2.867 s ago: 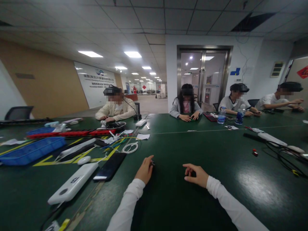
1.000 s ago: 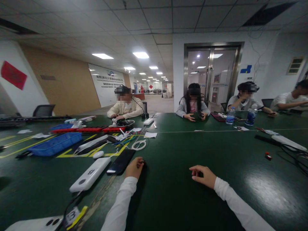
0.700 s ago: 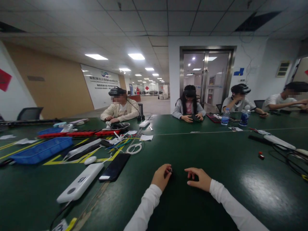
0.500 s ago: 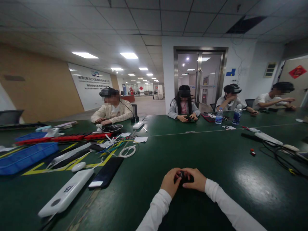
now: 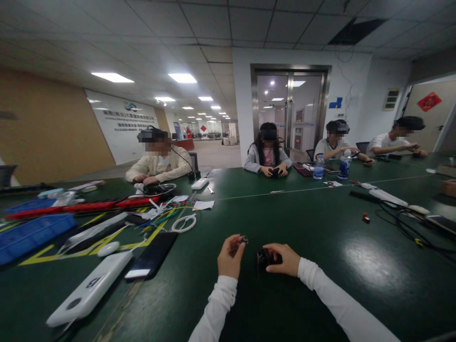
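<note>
Both my hands rest near the front of the dark green table [image 5: 320,228]. My left hand [image 5: 230,256] is closed in a pinch on a tiny dark part [image 5: 243,240] held just above the table. My right hand [image 5: 281,259] is wrapped round a small black object [image 5: 262,258] sitting on the table. The two hands are a short gap apart. Both my sleeves are white.
A black phone [image 5: 151,256] and a white power strip [image 5: 89,289] lie to my left, beyond them a coiled white cable [image 5: 183,223], coloured wires and a blue tray [image 5: 32,230]. Cables [image 5: 409,228] and a small red part [image 5: 365,218] lie right. Several people sit across the table.
My hands came together over the small black object half a second ago, then parted: the left now pinches a tiny part, the right keeps the black object. The view drifted right.
</note>
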`<act>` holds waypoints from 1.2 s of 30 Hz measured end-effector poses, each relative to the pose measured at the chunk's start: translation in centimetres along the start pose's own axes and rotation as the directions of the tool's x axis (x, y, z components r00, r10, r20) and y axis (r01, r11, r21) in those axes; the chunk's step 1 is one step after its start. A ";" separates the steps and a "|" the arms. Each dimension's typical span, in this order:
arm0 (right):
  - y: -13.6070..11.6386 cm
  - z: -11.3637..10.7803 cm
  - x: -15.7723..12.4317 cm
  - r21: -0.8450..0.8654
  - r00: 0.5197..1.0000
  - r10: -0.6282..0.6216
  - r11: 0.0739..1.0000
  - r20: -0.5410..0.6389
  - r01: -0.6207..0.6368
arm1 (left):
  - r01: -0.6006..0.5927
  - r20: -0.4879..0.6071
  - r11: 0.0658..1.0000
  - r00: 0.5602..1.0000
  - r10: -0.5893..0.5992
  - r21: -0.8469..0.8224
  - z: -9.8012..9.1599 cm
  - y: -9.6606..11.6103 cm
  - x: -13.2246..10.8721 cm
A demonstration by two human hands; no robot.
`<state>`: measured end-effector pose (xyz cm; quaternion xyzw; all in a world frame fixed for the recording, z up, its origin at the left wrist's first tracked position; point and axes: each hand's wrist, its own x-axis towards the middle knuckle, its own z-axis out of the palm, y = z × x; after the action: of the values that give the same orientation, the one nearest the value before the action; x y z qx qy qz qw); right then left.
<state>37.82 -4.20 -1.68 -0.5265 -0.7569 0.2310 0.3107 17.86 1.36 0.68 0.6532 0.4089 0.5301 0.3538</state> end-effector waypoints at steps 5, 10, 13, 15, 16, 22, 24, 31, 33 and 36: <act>-0.3 -0.1 -0.2 -0.008 1.000 -0.013 1.000 -0.013 0.012 | 0.022 -0.100 0.999 0.995 -0.026 -0.042 -0.5 -0.7 0.3; -0.2 -0.2 -0.1 -0.013 1.000 -0.006 1.000 0.012 0.006 | -0.199 0.142 0.971 0.973 0.180 0.135 0.4 0.1 -1.2; 0.1 -0.1 0.0 0.007 1.000 -0.018 1.000 0.018 0.017 | -0.462 0.462 0.842 0.833 0.305 0.277 1.3 1.3 -2.3; 0.3 -0.1 0.0 0.051 0.999 -0.034 0.998 0.001 0.034 | -0.566 0.614 0.760 0.734 0.289 0.319 1.7 2.0 -2.7; 0.3 0.0 -0.1 0.083 0.999 -0.041 0.996 -0.012 0.042 | -0.590 0.655 0.733 0.706 0.267 0.337 1.8 2.2 -2.8; 0.4 0.0 -0.5 0.243 0.999 -0.023 0.969 -0.033 0.030 | -0.489 0.591 0.722 0.795 0.137 0.490 -0.9 0.9 -0.9; 0.3 -0.1 -0.6 0.253 1.000 -0.011 0.967 -0.016 0.015 | -0.382 0.471 0.749 0.876 0.105 0.542 -3.0 0.1 0.2; 0.3 0.0 -0.8 0.248 1.000 -0.002 0.969 0.015 -0.002 | 0.004 -0.066 0.800 0.997 0.045 0.600 -11.3 -2.2 2.8; 0.4 0.1 -0.8 0.242 1.000 0.008 0.970 0.022 -0.013 | 0.038 -0.135 0.785 0.989 0.059 0.618 -13.4 -3.1 3.2; 0.6 0.2 -0.8 0.233 0.999 0.018 0.972 0.032 -0.025 | 0.026 -0.156 0.745 0.982 0.105 0.666 -15.9 -4.9 4.0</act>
<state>38.23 -4.76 -2.38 -0.4908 -0.7234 0.3297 0.3567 1.87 7.47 0.85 0.6932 0.5876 0.4148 0.0473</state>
